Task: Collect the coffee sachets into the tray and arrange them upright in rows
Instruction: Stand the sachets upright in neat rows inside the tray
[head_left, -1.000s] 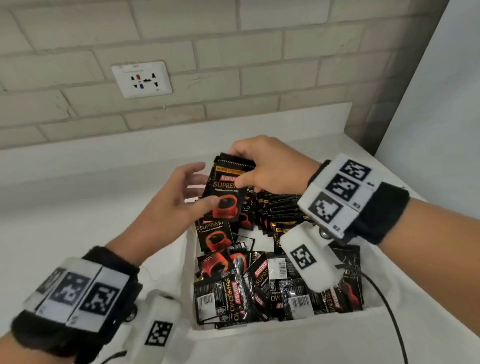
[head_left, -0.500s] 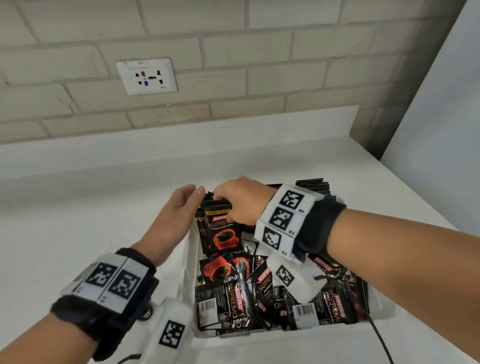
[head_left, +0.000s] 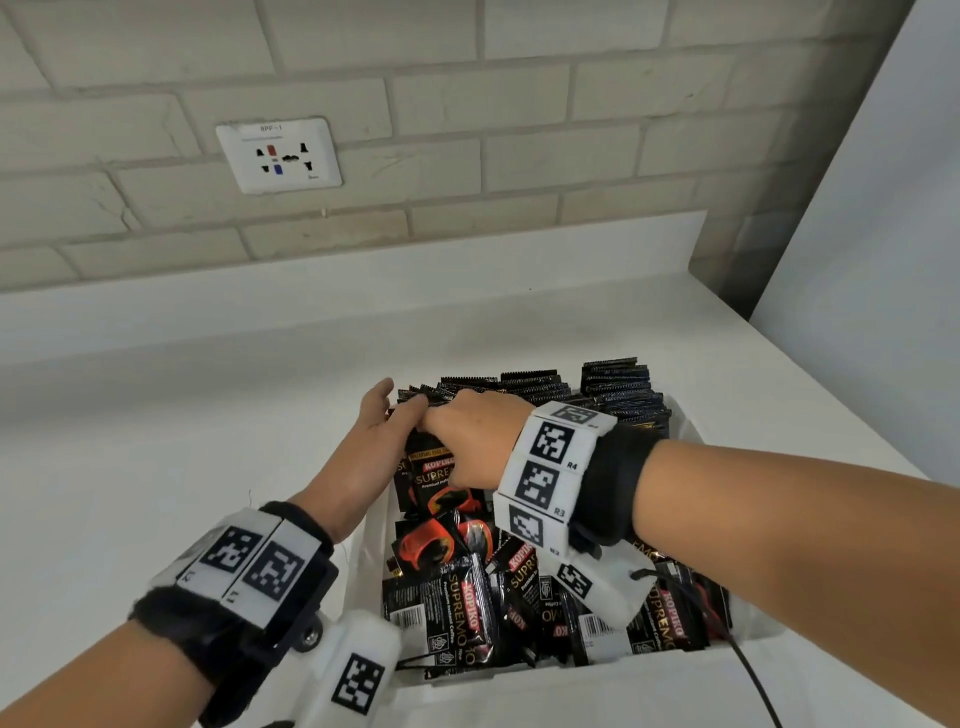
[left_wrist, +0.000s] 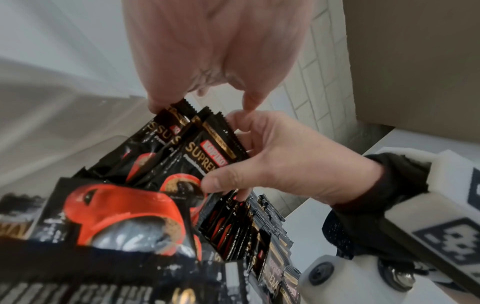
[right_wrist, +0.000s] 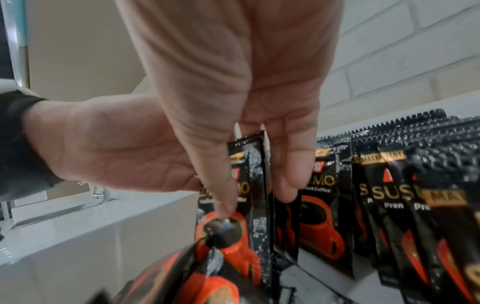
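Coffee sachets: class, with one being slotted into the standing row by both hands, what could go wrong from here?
1. The right hand pinches only the sachet by its top; it may buckle instead of sliding down.
2. The left hand merely steadies the upright row; if it lets go, the row could lean.
3. Loose sachets lying in the tray may block the row's foot.

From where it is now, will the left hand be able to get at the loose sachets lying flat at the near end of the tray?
Probably yes. The left hand sits at the tray's far left edge, and the loose sachets lie uncovered just behind it; only the right wrist overhangs those further right.
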